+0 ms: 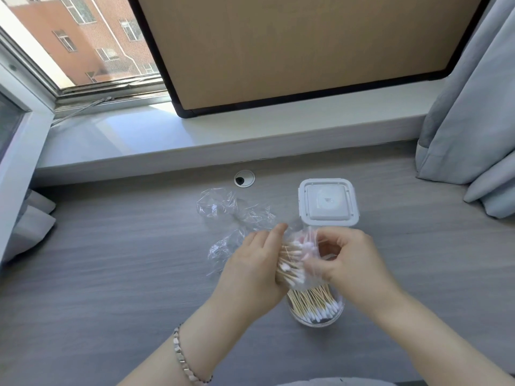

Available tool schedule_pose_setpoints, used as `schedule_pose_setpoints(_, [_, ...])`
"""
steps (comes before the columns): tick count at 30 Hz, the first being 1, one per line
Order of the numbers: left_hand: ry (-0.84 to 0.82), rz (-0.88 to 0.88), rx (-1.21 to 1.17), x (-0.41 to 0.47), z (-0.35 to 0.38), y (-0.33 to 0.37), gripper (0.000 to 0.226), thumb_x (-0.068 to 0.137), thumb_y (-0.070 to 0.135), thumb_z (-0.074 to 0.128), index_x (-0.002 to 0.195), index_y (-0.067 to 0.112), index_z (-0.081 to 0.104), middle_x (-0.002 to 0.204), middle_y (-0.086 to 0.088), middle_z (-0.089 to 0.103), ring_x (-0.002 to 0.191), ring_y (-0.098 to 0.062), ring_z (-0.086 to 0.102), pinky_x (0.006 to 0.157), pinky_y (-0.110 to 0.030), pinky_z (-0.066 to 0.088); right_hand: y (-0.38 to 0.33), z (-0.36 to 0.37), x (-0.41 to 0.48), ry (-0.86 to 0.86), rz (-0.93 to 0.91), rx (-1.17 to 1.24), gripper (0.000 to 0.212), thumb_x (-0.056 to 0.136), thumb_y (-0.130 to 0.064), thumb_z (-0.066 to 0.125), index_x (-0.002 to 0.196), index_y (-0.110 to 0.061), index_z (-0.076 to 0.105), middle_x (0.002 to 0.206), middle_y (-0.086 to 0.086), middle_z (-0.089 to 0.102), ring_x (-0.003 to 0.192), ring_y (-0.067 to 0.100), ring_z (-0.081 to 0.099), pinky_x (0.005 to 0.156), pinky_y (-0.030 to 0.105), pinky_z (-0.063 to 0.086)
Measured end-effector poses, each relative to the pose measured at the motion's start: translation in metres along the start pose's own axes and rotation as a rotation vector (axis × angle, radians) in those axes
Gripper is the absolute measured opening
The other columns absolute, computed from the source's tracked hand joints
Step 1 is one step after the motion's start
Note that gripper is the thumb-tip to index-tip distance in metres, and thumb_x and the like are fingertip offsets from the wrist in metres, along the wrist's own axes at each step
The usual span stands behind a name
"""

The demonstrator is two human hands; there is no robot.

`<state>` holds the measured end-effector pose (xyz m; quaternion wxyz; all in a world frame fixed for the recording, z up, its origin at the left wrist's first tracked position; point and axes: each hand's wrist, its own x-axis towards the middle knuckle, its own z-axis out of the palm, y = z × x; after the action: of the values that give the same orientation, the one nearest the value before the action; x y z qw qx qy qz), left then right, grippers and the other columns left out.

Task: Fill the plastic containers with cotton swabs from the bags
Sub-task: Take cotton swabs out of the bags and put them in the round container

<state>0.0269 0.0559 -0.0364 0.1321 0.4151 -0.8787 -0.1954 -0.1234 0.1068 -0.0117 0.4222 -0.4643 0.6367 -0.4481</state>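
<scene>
Head view only. Taking the jar (pixel 315 324) as landmark: found uncapped on the desk (pixel 111 260), holding a good stock of wooden-stemmed sticks, white tips toward the near side, not yet full to the brim. Directly over its mouth, noted the left hand (pixel 252 270) curled round a bundle of swabs (pixel 291 259), gripping it firmly. Just right of that bundle, noted the right hand (pixel 345 259) with fingers bent, pinching the film of a clear bag (pixel 308 277) that partly sheathes the bundle. Beyond the jar, recorded a second container (pixel 328 203) with its grey lid clipped on; contents hidden. Beyond and to the left, logged two crumpled empty bags (pixel 223 207), lying apart from the jar. Farther off, a round cable grommet (pixel 244 178) set in the desk. Judged the step in hand as stripping the bag off the bundle above the jar. Next move, by judgement: draw the film clear with the right, keep the stems parallel in the left, then lower them upright into the jar without spilling over the rim. Searched bag, jar and lid for brands or labels: none legible; only a round moulded mark at lid centre.
</scene>
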Motion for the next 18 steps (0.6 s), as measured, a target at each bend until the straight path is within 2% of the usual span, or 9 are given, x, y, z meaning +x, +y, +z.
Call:
schedule_pose_setpoints(2, [-0.055,-0.103,-0.05,-0.001,-0.005,0.002,0.072,0.074,0.023,0.066,0.138,0.025,0.032,0.119,0.008,0.051,0.114,-0.013,0.046,0.085,-0.025,0.043,0.001,-0.009,0.001,0.027,0.01,0.034,0.011,0.063,-0.012,0.073,0.066,-0.023,0.071,0.067,0.0,0.071,0.061,0.008,0.063,0.063,0.029,0.054])
schedule_pose_setpoints(3, [-0.063,-0.139,-0.063,-0.002,-0.007,0.003,0.069,0.075,0.025,0.064,0.137,0.028,0.033,0.119,0.01,0.05,0.114,-0.011,0.045,0.085,-0.023,0.04,0.002,-0.013,0.002,0.047,0.008,0.053,0.02,0.067,-0.007,0.075,0.065,-0.026,0.071,0.064,-0.003,0.07,0.059,0.007,0.062,0.062,0.029,0.054])
schedule_pose_setpoints(5, [-0.048,-0.186,-0.109,-0.002,-0.01,0.007,0.058,0.075,0.026,0.063,0.128,0.029,0.04,0.111,0.011,0.056,0.107,-0.011,0.05,0.082,-0.024,0.041,0.003,-0.016,0.002,0.07,-0.005,0.111,0.03,0.075,0.0,0.07,0.064,-0.028,0.07,0.06,-0.008,0.066,0.055,0.004,0.058,0.056,0.023,0.053])
schedule_pose_setpoints(6, [-0.035,-0.203,-0.142,-0.002,-0.01,0.009,0.051,0.074,0.028,0.064,0.122,0.029,0.045,0.106,0.01,0.059,0.102,-0.013,0.053,0.08,-0.026,0.043,0.003,-0.015,0.003,0.086,-0.025,0.125,0.028,0.078,-0.002,0.068,0.065,-0.027,0.068,0.06,-0.01,0.065,0.055,0.002,0.057,0.055,0.018,0.05])
schedule_pose_setpoints(9, [-0.02,-0.211,-0.179,-0.002,-0.007,0.014,0.029,0.076,0.035,0.063,0.099,0.021,0.052,0.087,0.004,0.063,0.083,-0.018,0.056,0.065,-0.029,0.041,0.002,-0.006,0.003,0.185,-0.049,0.216,0.008,0.079,-0.027,0.066,0.072,-0.025,0.063,0.064,-0.013,0.065,0.06,0.0,0.056,0.059,0.015,0.047])
schedule_pose_setpoints(12, [0.003,-0.197,-0.213,-0.001,-0.003,0.017,0.029,0.072,0.043,0.055,0.082,0.017,0.046,0.072,0.0,0.06,0.071,-0.025,0.055,0.057,-0.031,0.038,0.004,0.005,0.0,0.159,-0.006,0.3,0.034,0.065,-0.061,0.063,0.077,-0.03,0.065,0.073,-0.009,0.066,0.07,0.007,0.06,0.067,0.025,0.051])
schedule_pose_setpoints(13, [0.006,-0.198,-0.216,-0.001,-0.003,0.018,0.028,0.071,0.043,0.053,0.079,0.019,0.042,0.069,0.001,0.058,0.07,-0.026,0.054,0.056,-0.031,0.037,0.003,0.007,0.0,0.143,-0.001,0.33,0.04,0.06,-0.066,0.065,0.077,-0.03,0.064,0.076,-0.009,0.066,0.071,0.007,0.061,0.067,0.025,0.052])
schedule_pose_setpoints(15, [0.008,-0.181,-0.213,-0.001,-0.003,0.019,0.025,0.075,0.039,0.056,0.079,0.021,0.038,0.07,0.003,0.055,0.071,-0.026,0.054,0.056,-0.031,0.034,0.001,0.008,-0.001,0.129,-0.013,0.398,0.033,0.064,-0.052,0.074,0.078,-0.024,0.063,0.074,-0.012,0.066,0.068,0.002,0.062,0.062,0.017,0.052])
schedule_pose_setpoints(18, [-0.017,-0.136,-0.225,-0.003,-0.003,0.021,0.022,0.082,0.024,0.061,0.09,0.016,0.042,0.086,-0.002,0.06,0.081,-0.027,0.057,0.063,-0.033,0.041,0.001,0.007,0.0,0.087,-0.004,0.443,0.023,0.069,-0.026,0.078,0.078,-0.016,0.059,0.062,-0.013,0.062,0.059,-0.001,0.059,0.056,0.013,0.049])
